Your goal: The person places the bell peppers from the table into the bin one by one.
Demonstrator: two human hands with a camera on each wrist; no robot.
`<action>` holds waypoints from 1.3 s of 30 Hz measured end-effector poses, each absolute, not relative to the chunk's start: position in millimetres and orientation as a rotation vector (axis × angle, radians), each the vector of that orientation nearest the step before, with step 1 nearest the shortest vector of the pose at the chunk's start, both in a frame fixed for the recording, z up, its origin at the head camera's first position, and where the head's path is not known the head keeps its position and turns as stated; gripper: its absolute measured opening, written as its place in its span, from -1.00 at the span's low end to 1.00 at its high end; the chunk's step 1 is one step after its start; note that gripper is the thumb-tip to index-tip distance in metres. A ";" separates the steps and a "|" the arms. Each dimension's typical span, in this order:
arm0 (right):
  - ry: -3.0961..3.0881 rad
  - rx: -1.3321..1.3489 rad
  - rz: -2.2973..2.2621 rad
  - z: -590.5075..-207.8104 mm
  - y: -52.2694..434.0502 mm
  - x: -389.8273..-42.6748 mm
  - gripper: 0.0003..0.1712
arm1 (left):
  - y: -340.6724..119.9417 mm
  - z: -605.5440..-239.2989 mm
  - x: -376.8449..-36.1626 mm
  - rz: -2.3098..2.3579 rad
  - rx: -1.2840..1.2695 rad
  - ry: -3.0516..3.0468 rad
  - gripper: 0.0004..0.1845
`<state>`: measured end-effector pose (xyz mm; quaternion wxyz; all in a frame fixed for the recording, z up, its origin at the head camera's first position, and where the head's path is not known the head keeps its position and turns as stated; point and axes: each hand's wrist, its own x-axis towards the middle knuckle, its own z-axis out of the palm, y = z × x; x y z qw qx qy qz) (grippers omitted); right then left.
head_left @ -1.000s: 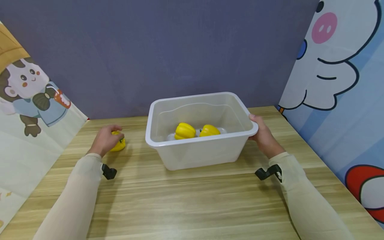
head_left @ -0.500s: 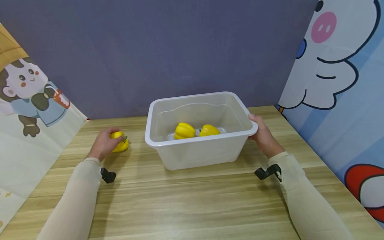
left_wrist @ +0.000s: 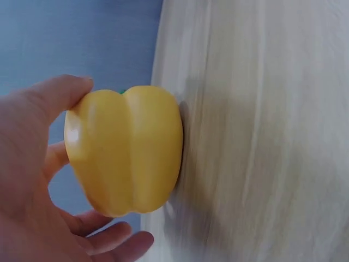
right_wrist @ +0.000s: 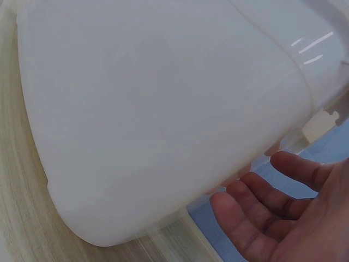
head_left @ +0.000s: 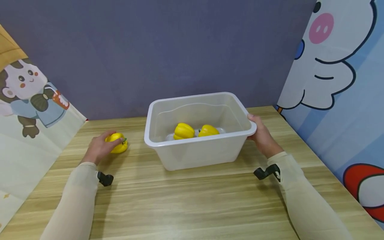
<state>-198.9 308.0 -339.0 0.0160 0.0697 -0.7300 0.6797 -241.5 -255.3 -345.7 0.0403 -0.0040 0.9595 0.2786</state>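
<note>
My left hand (head_left: 98, 148) holds a yellow bell pepper (left_wrist: 128, 153) at the left of the table, its thumb along the near side by the green stem and its forefinger behind. In the left wrist view the other fingers reach loosely past the pepper, which sits close against the wood. My right hand (head_left: 264, 138) grips the right end of a white plastic bin (head_left: 198, 151), thumb at the rim and fingers under it outside. Inside the bin lie two more yellow bell peppers, one bell pepper (head_left: 184, 131) on the left and another bell pepper (head_left: 208, 130) beside it.
The bin stands on a wood-grain table (head_left: 180, 203) near a dark grey-blue back wall (head_left: 180, 50). Cartoon-printed panels flank the table, a left panel (head_left: 18, 143) and a right panel (head_left: 330, 133). Black wrist mounts sit on both sleeves.
My left hand has shifted slightly left and more of the bell pepper shows; its stem first swung right, then moved slightly back. My right hand and the bin stay in place.
</note>
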 end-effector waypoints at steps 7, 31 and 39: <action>-2.262 0.237 2.118 -338.7 308.2 -198.5 -0.31 | -252.5 -347.0 -238.5 0.680 -0.058 2.971 -0.05; -2.222 0.243 2.144 -342.2 308.7 -198.6 -0.36 | -250.1 -361.4 -227.5 0.839 -0.240 3.081 0.06; -2.213 0.234 2.158 -341.8 306.7 -197.5 -0.35 | -249.0 -364.8 -223.9 0.862 -0.285 3.084 0.03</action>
